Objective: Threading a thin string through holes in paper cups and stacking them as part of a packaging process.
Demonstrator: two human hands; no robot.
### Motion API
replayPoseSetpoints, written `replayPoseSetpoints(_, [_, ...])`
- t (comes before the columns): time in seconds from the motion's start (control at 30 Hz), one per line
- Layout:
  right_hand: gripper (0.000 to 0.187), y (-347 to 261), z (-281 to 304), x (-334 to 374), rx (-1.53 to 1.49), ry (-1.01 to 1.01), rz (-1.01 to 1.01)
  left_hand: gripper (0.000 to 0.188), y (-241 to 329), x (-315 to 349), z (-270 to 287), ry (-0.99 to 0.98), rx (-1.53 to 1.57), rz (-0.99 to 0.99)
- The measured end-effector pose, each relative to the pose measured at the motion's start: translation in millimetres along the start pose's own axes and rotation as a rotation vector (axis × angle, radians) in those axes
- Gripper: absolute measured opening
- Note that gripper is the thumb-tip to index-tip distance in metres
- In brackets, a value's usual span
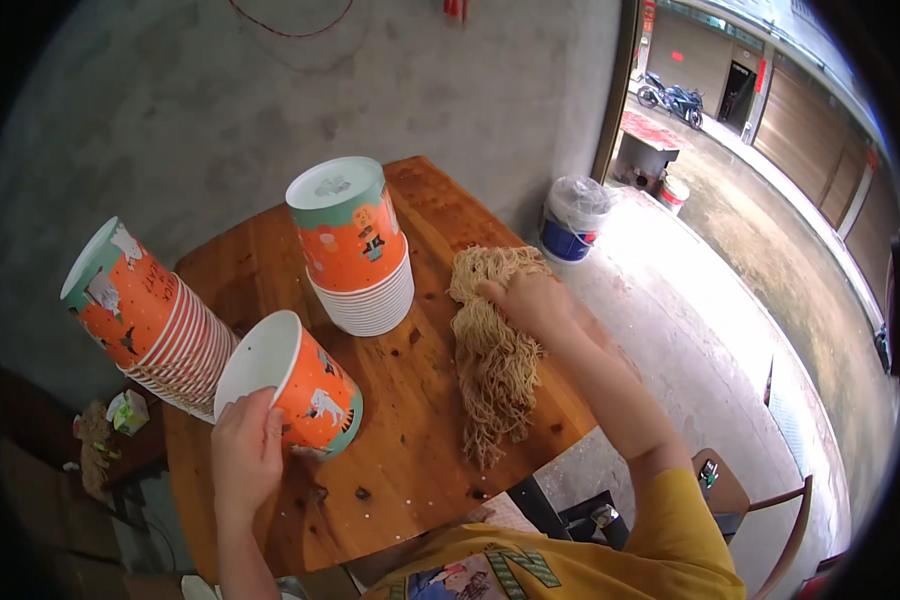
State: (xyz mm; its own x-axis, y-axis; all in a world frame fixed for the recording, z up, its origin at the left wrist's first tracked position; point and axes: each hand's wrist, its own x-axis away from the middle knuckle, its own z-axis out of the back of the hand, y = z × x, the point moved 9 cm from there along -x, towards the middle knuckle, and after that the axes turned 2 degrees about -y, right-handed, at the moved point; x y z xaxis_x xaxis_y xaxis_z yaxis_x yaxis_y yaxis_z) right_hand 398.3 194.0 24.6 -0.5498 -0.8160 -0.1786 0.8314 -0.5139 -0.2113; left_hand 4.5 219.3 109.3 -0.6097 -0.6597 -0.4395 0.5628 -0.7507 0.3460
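Grey wall (200,110), wooden table (410,400), brightly lit floor (680,330)

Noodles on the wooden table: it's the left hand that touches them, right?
No, the hand is wrong: the right hand touches the noodles on the wooden table, as the head view shows. The left hand holds an orange paper cup.

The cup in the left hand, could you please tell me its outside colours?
The cup is orange with pale figures and a green base band; head view.
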Motion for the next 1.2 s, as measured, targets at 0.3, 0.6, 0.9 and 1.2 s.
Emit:
replayPoseSetpoints(0.3, [0.048, -22.8, -82.9, 22.6, -0.145, -0.271, 0.676, 0.014, 9.1, 5.7, -2.1, 0.009, -0.029, -0.050])
replayPoseSetpoints(0.6, [0.040, -35.6, -9.7, 24.8, 0.191, -0.004, 1.019, 0.014, 0.9, 6.1, -0.1, 0.027, 0.020, -0.069])
replayPoseSetpoints(0.9, [0.061, -10.7, -39.3, 12.0, -0.161, -0.311, 0.682, 0.015, 16.3, 2.9, -4.5, -0.012, 0.004, -0.115])
replayPoseSetpoints(1.2, [0.053, 30.0, -11.0, 123.9, -0.170, 0.092, 0.177, 0.018, 25.3, 13.2, -28.4, -0.080, -0.145, -0.232])
